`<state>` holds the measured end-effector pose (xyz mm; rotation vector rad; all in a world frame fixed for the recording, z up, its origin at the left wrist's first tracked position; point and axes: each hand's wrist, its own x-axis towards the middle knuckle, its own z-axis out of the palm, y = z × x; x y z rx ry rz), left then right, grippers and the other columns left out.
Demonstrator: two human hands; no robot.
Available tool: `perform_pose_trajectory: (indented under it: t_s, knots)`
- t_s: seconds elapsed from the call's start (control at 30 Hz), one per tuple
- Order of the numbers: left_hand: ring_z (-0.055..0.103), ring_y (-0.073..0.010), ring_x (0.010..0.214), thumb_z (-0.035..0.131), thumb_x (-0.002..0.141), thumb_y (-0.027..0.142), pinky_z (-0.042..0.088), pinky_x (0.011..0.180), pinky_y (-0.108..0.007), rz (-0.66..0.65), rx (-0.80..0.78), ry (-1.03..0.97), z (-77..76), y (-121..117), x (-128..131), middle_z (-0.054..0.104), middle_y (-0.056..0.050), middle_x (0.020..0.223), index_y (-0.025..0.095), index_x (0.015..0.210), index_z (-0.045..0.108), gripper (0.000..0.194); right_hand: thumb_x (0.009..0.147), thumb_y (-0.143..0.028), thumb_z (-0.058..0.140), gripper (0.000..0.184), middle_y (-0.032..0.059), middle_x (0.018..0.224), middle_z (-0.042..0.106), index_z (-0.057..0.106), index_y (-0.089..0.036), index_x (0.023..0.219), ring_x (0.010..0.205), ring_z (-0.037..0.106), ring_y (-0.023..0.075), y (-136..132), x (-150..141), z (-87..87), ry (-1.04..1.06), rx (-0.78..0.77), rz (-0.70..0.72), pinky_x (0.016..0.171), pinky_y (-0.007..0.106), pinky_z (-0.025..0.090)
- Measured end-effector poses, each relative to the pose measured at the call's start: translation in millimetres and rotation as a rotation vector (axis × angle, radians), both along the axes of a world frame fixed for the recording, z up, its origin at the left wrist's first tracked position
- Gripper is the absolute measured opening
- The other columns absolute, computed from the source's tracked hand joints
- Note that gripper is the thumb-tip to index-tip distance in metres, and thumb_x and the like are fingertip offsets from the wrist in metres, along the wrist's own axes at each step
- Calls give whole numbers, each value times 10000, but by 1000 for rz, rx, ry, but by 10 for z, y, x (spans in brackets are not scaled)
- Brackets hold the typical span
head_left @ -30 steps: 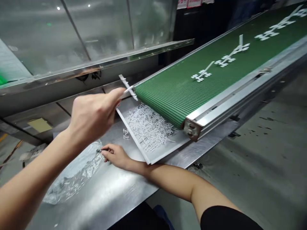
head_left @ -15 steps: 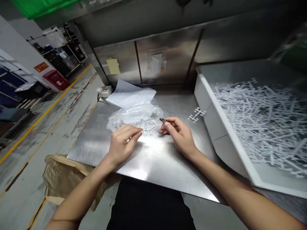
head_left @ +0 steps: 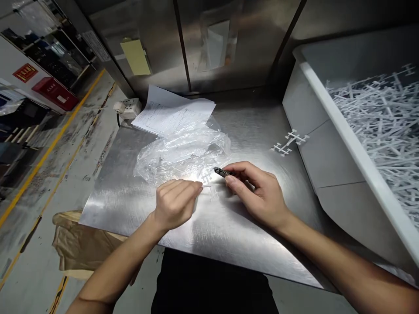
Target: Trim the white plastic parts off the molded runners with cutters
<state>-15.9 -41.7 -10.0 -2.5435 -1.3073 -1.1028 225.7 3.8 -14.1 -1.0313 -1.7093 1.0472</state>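
My left hand [head_left: 176, 203] is curled over the steel table [head_left: 229, 235] and pinches a thin white plastic sprue piece [head_left: 207, 183] by its stem. My right hand [head_left: 258, 194] rests just to its right and grips a small dark cutting tool [head_left: 221, 172], whose tip points at the white piece. A crumpled clear plastic bag [head_left: 183, 155] lies right behind both hands. Another white sprue piece [head_left: 290, 142] lies loose on the table, far right of the bag.
A grey bin [head_left: 347, 135] at the right holds a heap of white plastic runners [head_left: 382, 126]. Printed papers [head_left: 170, 115] and a white power strip [head_left: 126, 109] lie at the table's back. A brown bag [head_left: 78, 246] hangs below the left edge. An aisle floor lies to the left.
A second ago my left hand was raised at the green conveyor's end with a white piece. It came down to the table beside my right hand, and my view swung to the table.
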Motion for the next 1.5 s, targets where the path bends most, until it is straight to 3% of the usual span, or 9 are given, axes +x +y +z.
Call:
perform_pose_trajectory:
  t_s: [0.27,0.6,1.27,1.37,1.5]
  knots:
    - [708,-156,661,706,974,16,500,618,-305,-4,63,38,-14,-23,40,766,-21,779,150,983,700,134,1054,-320,701,145,8,811,742,778,-217,1121,634,657,159,-19,-13,44,-20,18,12,571,323,490]
    - [708,-140,670,669,1018,47,497,616,-294,-16,60,22,-21,-23,64,771,-7,796,171,995,685,127,1061,-271,712,133,7,901,766,757,-230,1180,726,697,159,-52,-25,-3,-4,117,68,603,298,520]
    - [715,-143,663,653,1022,46,513,608,-286,-84,36,6,-16,-17,78,774,-16,785,181,977,675,145,1073,-260,696,116,-1,845,712,742,-241,1177,662,635,154,-47,-3,34,-7,226,123,594,312,502]
    - [689,-141,647,644,1016,31,491,604,-294,-92,24,14,-26,-19,77,757,-12,770,186,962,665,165,1078,-274,691,116,7,854,740,752,-243,1172,671,664,164,-54,-5,20,-18,203,119,614,322,517]
    - [633,-136,617,625,1038,59,461,595,-303,-75,-3,34,-38,-23,84,713,6,730,196,938,647,171,1071,-311,699,116,10,847,766,773,-242,1127,677,685,174,-54,-36,2,-11,63,92,616,322,514]
